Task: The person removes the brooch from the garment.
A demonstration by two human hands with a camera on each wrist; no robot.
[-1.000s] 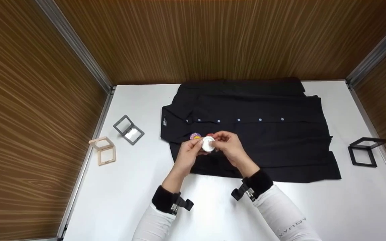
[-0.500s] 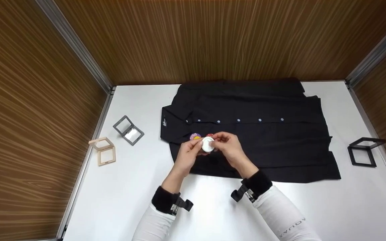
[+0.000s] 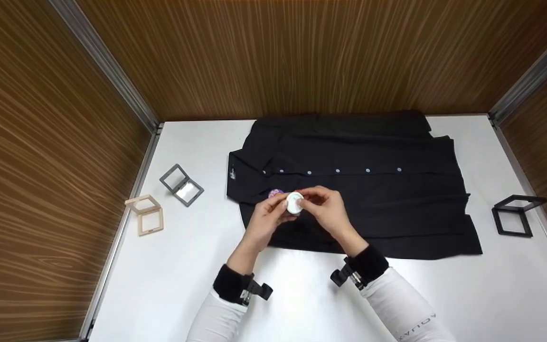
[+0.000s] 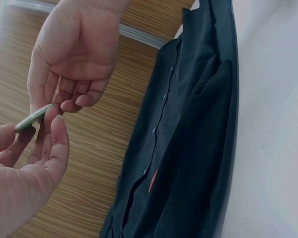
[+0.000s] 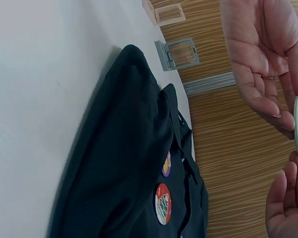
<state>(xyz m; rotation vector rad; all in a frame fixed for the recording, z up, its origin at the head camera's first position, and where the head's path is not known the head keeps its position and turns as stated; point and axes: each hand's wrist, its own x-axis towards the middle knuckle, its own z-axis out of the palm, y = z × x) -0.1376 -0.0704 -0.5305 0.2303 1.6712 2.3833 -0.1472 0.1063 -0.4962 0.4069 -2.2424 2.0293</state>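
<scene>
A small round white badge (image 3: pixel 294 203) is held up over a dark shirt (image 3: pixel 349 152) laid flat. My left hand (image 3: pixel 264 219) pinches its left edge between thumb and fingers. On the badge's right side, my right hand (image 3: pixel 329 212) grips it, thumb on the white face. In the left wrist view the badge (image 4: pixel 34 118) shows edge-on as a thin greenish-white disc. Two badges lie on the shirt front: a purple one (image 5: pixel 167 164) and a larger red one (image 5: pixel 163 204). My hands partly cover both in the head view.
On the white table (image 3: pixel 183 266) stand open display frames: a grey one (image 3: pixel 182 185) and a wooden one (image 3: pixel 147 214) at left, a black one (image 3: pixel 515 215) at right. A wood-grain wall (image 3: pixel 292 57) rises behind the shirt.
Both hands keep hold of the white badge and shift only slightly. The badge has risen a little in view, and the purple and red badges are more covered.
</scene>
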